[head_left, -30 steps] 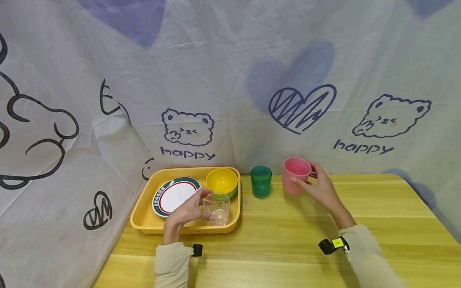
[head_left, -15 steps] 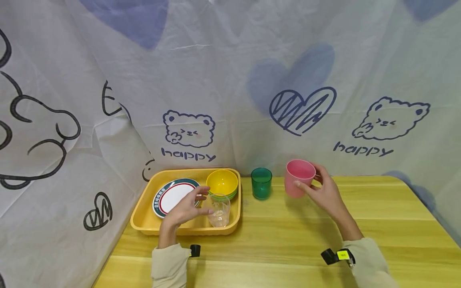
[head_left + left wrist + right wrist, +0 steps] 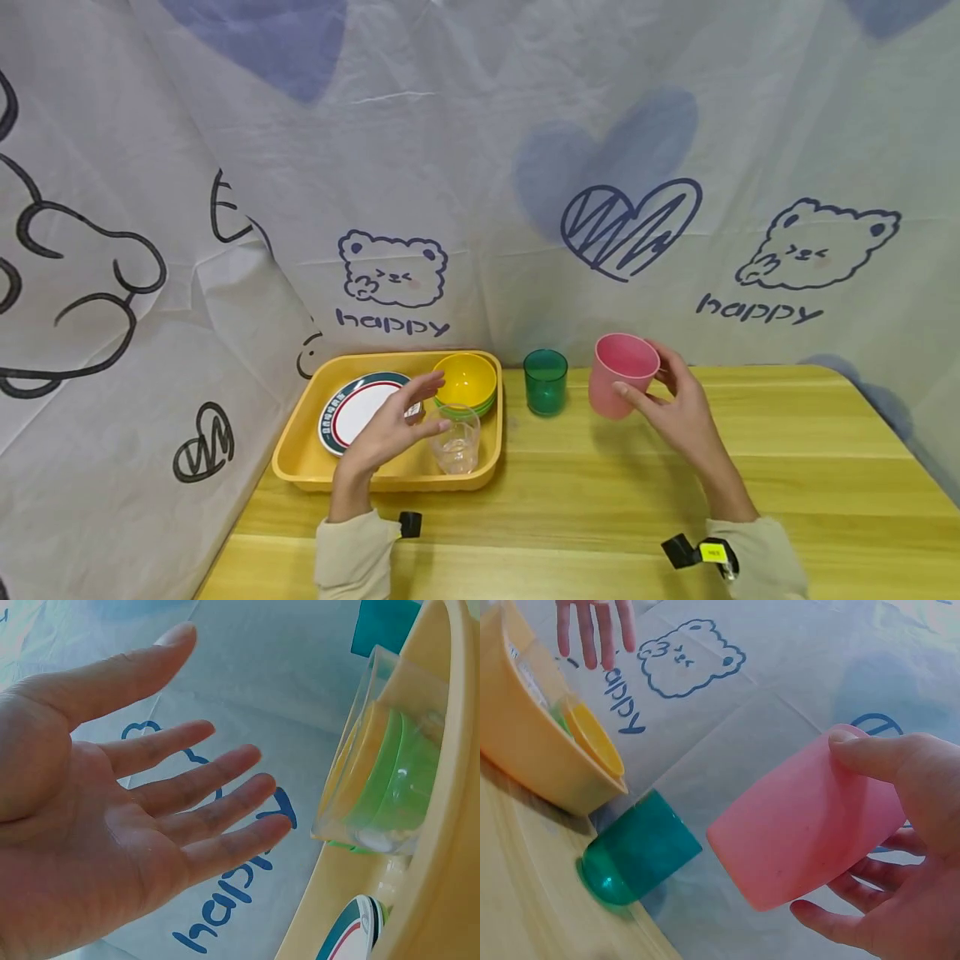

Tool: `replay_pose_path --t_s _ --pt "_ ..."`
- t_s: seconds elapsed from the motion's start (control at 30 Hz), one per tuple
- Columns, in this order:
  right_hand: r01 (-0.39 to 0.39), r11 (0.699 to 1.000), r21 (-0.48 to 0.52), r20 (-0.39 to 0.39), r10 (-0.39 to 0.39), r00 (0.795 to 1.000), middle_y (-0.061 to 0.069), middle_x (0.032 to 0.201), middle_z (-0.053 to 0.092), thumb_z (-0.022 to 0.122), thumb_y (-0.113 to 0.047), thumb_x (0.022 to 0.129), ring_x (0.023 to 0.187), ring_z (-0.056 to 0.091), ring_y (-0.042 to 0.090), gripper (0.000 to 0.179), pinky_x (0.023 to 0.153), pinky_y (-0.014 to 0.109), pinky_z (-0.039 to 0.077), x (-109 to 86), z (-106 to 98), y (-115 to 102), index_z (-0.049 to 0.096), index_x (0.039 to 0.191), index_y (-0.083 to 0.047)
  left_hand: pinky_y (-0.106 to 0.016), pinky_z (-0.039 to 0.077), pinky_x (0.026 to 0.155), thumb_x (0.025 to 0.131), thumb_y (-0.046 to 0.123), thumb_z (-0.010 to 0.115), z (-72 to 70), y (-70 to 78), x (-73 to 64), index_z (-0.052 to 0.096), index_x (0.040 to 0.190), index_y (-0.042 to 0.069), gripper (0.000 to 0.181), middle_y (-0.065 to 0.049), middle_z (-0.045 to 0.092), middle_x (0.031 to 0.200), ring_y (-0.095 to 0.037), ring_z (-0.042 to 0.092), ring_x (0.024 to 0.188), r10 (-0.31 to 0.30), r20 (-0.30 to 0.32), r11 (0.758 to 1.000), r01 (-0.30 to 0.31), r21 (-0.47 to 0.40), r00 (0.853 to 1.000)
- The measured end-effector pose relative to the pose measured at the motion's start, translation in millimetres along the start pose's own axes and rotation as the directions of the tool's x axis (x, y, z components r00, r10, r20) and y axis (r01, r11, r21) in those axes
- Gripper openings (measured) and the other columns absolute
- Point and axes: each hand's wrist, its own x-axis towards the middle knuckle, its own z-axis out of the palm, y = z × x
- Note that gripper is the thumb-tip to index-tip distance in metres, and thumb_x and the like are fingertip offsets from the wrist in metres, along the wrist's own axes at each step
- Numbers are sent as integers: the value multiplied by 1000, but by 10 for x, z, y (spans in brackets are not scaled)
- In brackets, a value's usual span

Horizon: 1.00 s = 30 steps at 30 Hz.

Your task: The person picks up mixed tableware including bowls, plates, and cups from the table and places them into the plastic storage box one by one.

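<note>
My right hand (image 3: 678,408) grips a pink cup (image 3: 802,825) by its side, thumb near the rim and fingers behind it. The cup is held just above the table, right of a green cup (image 3: 545,383) that stands upright. My left hand (image 3: 142,802) has its fingers spread and holds nothing; it hovers over the yellow tray (image 3: 315,479). A clear cup (image 3: 457,446) stands in the tray's front right corner, beside the left hand's fingertips. Behind that cup sit stacked bowls, a yellow bowl (image 3: 465,379) on top and green beneath.
A white plate (image 3: 367,408) with a dark green and red rim lies in the tray's left part. The wooden table (image 3: 570,517) extends to the right and front. A white printed cloth (image 3: 495,208) hangs right behind the table.
My left hand has released the clear cup and drawn up and away, leaving it in the tray. My right hand has shifted the pink cup slightly right and towards me.
</note>
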Motion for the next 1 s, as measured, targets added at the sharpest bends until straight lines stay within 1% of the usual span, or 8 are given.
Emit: replay_pose_path --t_s 0.1,0.17,0.3,0.43,0.67,0.8,0.9,1.0 --pt "8 999 39 -17 -7 1000 17 151 48 77 -22 95 135 47 36 78 98 10 42 -19 35 -5 34 158 -8 -60 33 116 93 11 76 21 18 15 40 154 3 71 -20 43 156 -41 37 146 17 -14 1000 -18 -13 1000" --pt "10 998 61 -25 -9 1000 17 151 48 76 -21 95 135 47 36 77 94 7 44 -30 63 -11 34 158 -8 -60 34 116 93 11 76 40 33 27 41 153 5 70 -18 45 156 -39 39 145 28 -22 999 -29 -31 999" --pt "11 995 97 -28 -8 1000 16 149 50 77 -20 94 132 48 34 76 89 9 48 -38 123 -39 36 156 -7 -62 33 115 95 9 74 81 51 56 40 153 6 68 -18 44 156 -40 39 145 66 -15 995 -67 -80 998" --pt "11 991 137 -25 -8 1000 16 148 52 77 -19 94 131 49 32 73 89 11 50 -31 174 -72 38 154 -6 -62 32 116 96 8 73 136 77 86 38 154 6 68 -19 42 156 -41 38 145 77 -1 989 -76 -129 997" --pt "17 983 185 -28 -12 1000 14 148 54 76 -18 95 130 50 31 70 90 12 51 -14 265 -90 40 154 -8 -60 34 116 94 7 75 211 82 112 35 156 5 74 -20 42 156 -40 39 145 56 -2 987 -56 -153 998" --pt "23 979 201 -32 -17 999 13 148 53 75 -16 95 130 49 29 70 91 13 51 -24 281 -83 40 155 -9 -57 37 116 93 8 76 247 112 127 37 156 9 74 -16 44 156 -38 41 144 41 0 984 -41 -171 999" --pt "33 977 209 -29 -27 999 13 148 54 75 -14 95 130 50 29 69 91 14 51 -22 294 -79 41 155 -10 -56 38 115 93 9 76 254 130 132 39 155 12 72 -15 45 155 -36 43 143 46 -11 983 -47 -177 999" --pt "37 972 232 -17 -34 999 13 147 54 76 -12 94 128 51 29 68 91 15 53 -20 335 -77 43 154 -10 -55 40 114 94 8 75 252 142 132 40 155 12 71 -17 45 155 -37 44 142 58 -25 981 -62 -185 998"
